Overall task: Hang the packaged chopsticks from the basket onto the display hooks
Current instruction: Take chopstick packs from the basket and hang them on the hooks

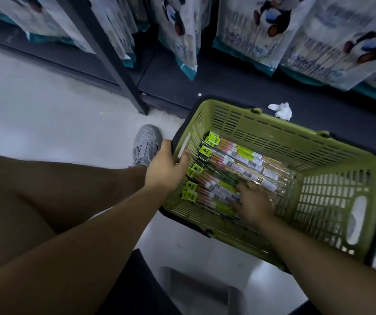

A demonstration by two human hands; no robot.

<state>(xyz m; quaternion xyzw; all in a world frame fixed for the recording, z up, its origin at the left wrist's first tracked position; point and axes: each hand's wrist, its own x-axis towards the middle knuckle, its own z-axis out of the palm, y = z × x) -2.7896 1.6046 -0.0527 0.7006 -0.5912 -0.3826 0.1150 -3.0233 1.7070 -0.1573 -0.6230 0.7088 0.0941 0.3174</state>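
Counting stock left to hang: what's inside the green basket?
Packaged chopsticks lie flat in the green basket, green header cards toward the left hand gripping its rim. The right hand rests on the nearer packs, hiding some; any layers beneath cannot be seen.

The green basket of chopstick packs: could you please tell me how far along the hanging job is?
Done: nothing visible; no such pack shows among the hanging bags above. In hand: the left hand grips the green basket by its rim, and the right hand rests on the chopstick packs inside, none lifted. Left: the whole visible layer of packs is to be hung.
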